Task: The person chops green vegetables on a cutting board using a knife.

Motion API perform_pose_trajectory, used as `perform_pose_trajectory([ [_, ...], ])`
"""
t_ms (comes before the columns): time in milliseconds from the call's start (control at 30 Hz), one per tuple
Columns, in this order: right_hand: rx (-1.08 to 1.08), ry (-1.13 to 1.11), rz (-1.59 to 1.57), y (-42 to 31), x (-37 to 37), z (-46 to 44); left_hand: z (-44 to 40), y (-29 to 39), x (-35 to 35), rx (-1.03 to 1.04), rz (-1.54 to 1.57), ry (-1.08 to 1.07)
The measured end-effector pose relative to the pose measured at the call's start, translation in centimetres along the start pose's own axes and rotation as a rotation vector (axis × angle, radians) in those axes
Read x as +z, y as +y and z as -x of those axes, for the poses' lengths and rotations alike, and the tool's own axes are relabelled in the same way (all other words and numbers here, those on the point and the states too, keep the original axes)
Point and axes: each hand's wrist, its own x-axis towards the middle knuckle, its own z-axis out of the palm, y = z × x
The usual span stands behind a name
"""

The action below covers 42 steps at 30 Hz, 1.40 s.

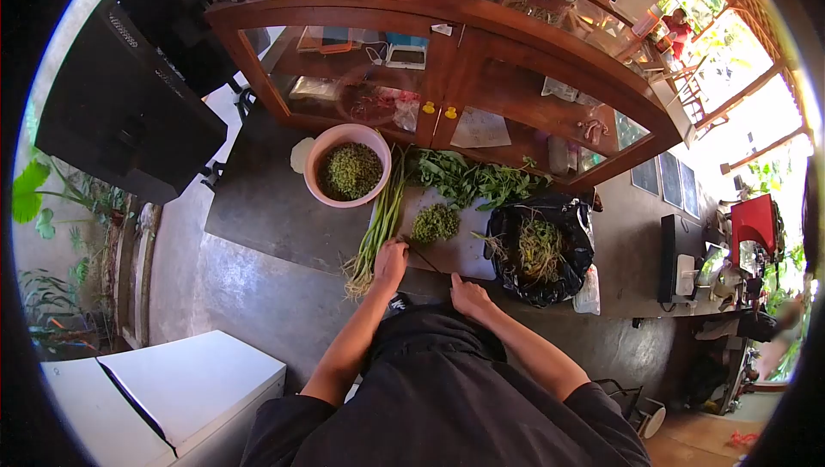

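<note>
My right hand (468, 295) is closed on the handle of a knife (427, 262), its thin dark blade pointing up and left toward my left hand. My left hand (393, 265) is closed at the near left edge of the cutting board (455, 256), close to the knife tip; what its fingers hold is hidden. Just left of it lies a bunch of spring onions (381, 231), roots toward me. A small pile of chopped greens (436, 223) sits on the board. Leafy green stems (473, 178) lie along the board's far side.
A pink bowl (385, 177) of chopped greens stands at the back left. On the right, a black plastic bag (509, 282) holds roots and trimmings. A glass-fronted wooden cabinet (440, 93) borders the grey counter (275, 201) behind. A white fridge (198, 390) stands at lower left.
</note>
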Motion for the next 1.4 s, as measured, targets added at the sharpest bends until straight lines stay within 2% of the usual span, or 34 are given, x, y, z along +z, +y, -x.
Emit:
perform_pose_trajectory([
  [167,-0.073,0.071,-0.007,0.7,1.6,-1.5,0.1,0.4,-0.2,-0.072,0.0,0.014],
  [367,-0.007,-0.003,0.006,2.5,1.4,-0.3,0.1,0.6,-0.6,-0.093,0.054,0.006],
  [567,-0.03,0.094,0.052,3.0,2.3,-0.8,0.3,0.7,-0.9,-0.058,0.043,0.022],
  [700,-0.061,0.127,0.044,1.9,1.2,-0.5,0.3,0.5,-0.8,0.015,-0.031,0.03],
  [767,-0.066,0.12,0.046,1.4,0.2,-0.1,0.3,0.6,-1.1,-0.05,-0.023,-0.087],
  [900,-0.053,0.134,0.036,0.8,-1.5,0.9,0.6,0.1,-0.6,-0.046,0.008,-0.069],
  [967,-0.059,0.14,0.039,0.4,-2.0,1.4,0.7,0.3,-0.6,0.006,-0.014,0.03],
  [1400,-0.051,0.075,0.118,-0.4,-3.3,3.5,0.3,0.3,-0.6,-0.038,0.033,-0.024],
])
